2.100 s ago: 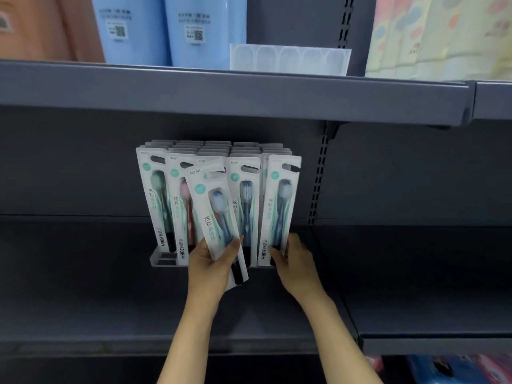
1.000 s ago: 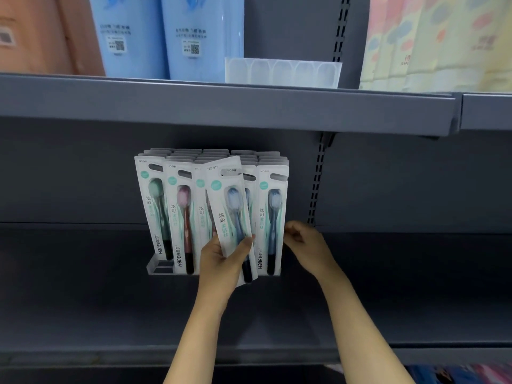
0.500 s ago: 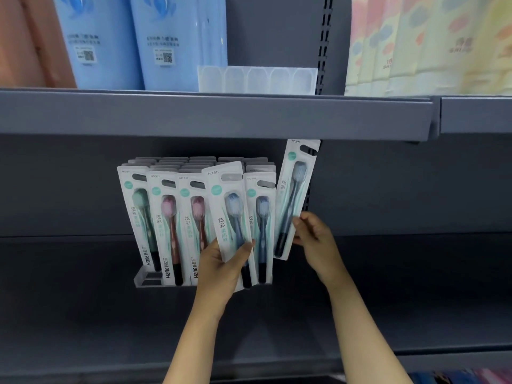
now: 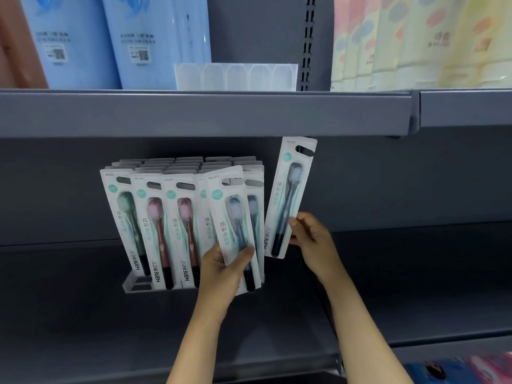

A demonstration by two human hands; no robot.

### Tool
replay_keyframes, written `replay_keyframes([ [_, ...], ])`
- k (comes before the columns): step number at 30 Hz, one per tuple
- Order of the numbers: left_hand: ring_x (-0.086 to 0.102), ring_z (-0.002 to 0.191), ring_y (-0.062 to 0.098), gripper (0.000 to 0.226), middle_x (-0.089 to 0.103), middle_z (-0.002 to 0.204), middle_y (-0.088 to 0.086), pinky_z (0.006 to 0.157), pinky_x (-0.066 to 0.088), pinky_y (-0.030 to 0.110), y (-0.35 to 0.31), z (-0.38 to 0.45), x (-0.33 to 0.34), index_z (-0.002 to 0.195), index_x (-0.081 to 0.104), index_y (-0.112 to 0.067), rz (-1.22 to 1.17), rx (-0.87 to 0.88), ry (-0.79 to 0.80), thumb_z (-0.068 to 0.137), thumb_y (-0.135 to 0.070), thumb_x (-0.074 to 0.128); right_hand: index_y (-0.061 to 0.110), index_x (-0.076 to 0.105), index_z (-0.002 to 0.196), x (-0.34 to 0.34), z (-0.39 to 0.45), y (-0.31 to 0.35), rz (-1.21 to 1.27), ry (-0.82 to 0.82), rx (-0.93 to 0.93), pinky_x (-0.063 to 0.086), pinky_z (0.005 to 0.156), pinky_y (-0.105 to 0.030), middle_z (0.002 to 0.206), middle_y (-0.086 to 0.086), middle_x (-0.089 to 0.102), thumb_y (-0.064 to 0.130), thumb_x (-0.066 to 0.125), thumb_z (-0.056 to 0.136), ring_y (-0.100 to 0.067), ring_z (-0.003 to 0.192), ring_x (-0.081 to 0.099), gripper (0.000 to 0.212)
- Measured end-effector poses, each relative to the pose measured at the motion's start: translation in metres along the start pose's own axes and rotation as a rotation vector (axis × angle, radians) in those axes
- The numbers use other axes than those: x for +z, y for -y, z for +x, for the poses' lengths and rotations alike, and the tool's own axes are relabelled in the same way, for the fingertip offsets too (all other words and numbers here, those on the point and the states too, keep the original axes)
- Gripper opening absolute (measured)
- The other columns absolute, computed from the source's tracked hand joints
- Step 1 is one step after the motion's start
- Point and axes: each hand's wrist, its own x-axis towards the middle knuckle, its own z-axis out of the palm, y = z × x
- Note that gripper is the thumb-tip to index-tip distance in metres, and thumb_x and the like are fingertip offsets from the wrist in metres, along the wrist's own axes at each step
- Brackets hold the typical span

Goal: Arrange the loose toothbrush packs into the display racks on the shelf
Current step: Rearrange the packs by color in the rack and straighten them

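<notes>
Two hands, fingers pinching toothbrush packs

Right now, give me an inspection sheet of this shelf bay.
Surface: dark grey shelf, bare where visible.
Job's things: clear display rack holds rows of upright toothbrush packs; two packs are out of it, in hand.
Clutter: nothing seen.
Hands: left hand grips a blue-brush pack in front of the rack; right hand pinches a dark-brush pack, held up right of the rack.
Cables: nothing seen.
Surroundings: upper shelf carries blue packages and an empty clear rack.
</notes>
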Motion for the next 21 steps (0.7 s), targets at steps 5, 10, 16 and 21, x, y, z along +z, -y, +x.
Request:
replay_keyframes([
  [5,0.07,0.087,0.006,0.019,0.076,0.087,-0.008,0.069,0.05,0.012,0.002,0.002,-0.002,0.091,0.072,-0.019,0.021,0.011,-0.009,0.086,-0.001,0.065,0.019,0.063,0.092,0.017,0.002,-0.006,-0.023,0.096,0.028,0.055,0.088,-0.039,0.097,-0.015,0.063,0.018,0.049,0.097,-0.027,0.098,0.063,0.015],
  [10,0.07,0.087,0.008,0.02,0.076,0.087,-0.006,0.068,0.05,0.012,0.0,0.004,-0.006,0.092,0.072,-0.019,0.017,0.015,-0.016,0.085,0.0,0.065,0.019,0.064,0.099,0.03,0.005,-0.013,-0.044,0.164,0.047,0.055,0.088,-0.043,0.101,-0.016,0.065,0.016,0.047,0.098,-0.03,0.099,0.063,0.017],
  [16,0.071,0.087,0.008,0.019,0.076,0.089,-0.005,0.069,0.051,0.012,0.001,0.006,-0.006,0.095,0.072,-0.015,0.028,0.023,-0.015,0.085,0.0,0.065,0.028,0.063,0.098,0.033,-0.001,-0.02,-0.137,0.224,0.064,0.053,0.089,-0.044,0.1,-0.006,0.068,0.014,0.045,0.099,-0.026,0.097,0.064,0.024],
  [21,0.07,0.09,0.009,0.019,0.076,0.091,-0.005,0.072,0.051,0.013,0.005,0.007,-0.008,0.096,0.072,-0.015,0.029,0.029,-0.022,0.085,0.0,0.065,0.016,0.064,0.103,0.032,-0.001,-0.023,-0.195,0.234,0.058,0.052,0.088,-0.047,0.099,-0.01,0.068,0.015,0.045,0.099,-0.029,0.096,0.064,0.019],
])
